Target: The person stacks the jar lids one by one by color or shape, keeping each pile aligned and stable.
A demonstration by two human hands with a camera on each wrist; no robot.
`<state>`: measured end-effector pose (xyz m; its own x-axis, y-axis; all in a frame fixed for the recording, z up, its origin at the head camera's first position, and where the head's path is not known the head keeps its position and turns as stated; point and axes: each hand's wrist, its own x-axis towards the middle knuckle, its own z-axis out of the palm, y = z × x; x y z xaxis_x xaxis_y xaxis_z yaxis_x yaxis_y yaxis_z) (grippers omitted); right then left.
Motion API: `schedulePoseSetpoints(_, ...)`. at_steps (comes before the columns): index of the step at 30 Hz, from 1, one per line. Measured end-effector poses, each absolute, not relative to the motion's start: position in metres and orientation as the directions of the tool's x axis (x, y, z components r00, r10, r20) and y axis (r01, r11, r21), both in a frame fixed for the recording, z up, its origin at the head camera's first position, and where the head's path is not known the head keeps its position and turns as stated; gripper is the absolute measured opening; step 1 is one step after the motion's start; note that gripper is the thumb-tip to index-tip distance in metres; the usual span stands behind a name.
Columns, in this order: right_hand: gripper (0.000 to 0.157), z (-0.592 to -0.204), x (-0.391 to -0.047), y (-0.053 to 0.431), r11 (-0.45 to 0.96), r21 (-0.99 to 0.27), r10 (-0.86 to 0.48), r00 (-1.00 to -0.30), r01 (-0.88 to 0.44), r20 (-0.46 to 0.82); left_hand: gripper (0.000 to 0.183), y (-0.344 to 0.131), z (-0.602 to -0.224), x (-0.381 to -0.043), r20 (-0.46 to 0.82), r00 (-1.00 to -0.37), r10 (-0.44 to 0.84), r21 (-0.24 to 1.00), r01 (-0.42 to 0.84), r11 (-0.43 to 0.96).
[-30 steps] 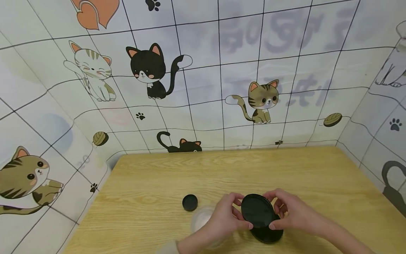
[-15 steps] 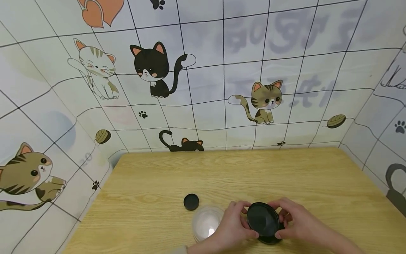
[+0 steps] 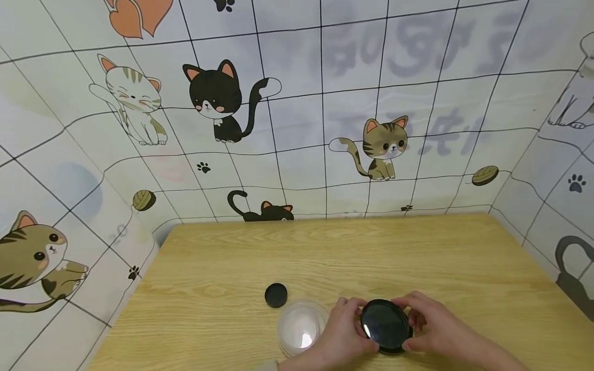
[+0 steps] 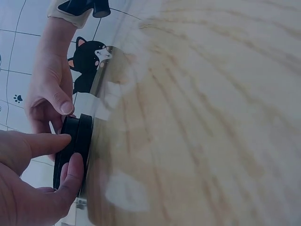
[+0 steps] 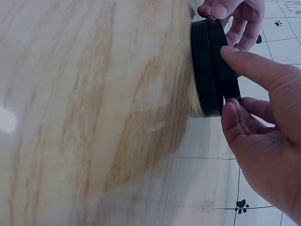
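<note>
Two black round lids lie one on the other near the table's front edge, right of centre. The upper lid (image 3: 385,323) has a glossy face turned up. In the head view my left hand (image 3: 344,330) holds its left rim and my right hand (image 3: 429,325) its right rim, by thumbs and fingertips. From the side, in the right wrist view, the lower lid (image 5: 202,68) rests on the tabletop, and a narrow uneven gap shows between the two. The left wrist view shows fingers of both hands on the upper lid's edge (image 4: 66,147).
A clear round container (image 3: 293,330) stands left of the lids, partly behind my left hand. Beyond it lies a small black cap (image 3: 276,295). The wooden table (image 3: 334,257) reaches back to a wall covering (image 3: 297,118) printed with cats.
Both hands have brought the upper lid down and slightly right, from tilted and offset to stacked over the lower lid. More of the clear container is visible.
</note>
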<state>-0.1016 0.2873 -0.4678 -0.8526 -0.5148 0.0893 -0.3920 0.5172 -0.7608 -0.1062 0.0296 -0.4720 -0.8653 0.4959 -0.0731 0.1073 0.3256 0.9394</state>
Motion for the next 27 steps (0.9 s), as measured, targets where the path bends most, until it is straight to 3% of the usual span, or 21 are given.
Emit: schedulePoseSetpoints(27, 0.069, -0.4744, -0.1033, 0.2877, 0.529, -0.757, -0.533, -0.844, -0.385, 0.057, 0.065, 0.0364, -0.4722, -0.1066, -0.099, -0.901, 0.423, 0.884, 0.115, 0.453)
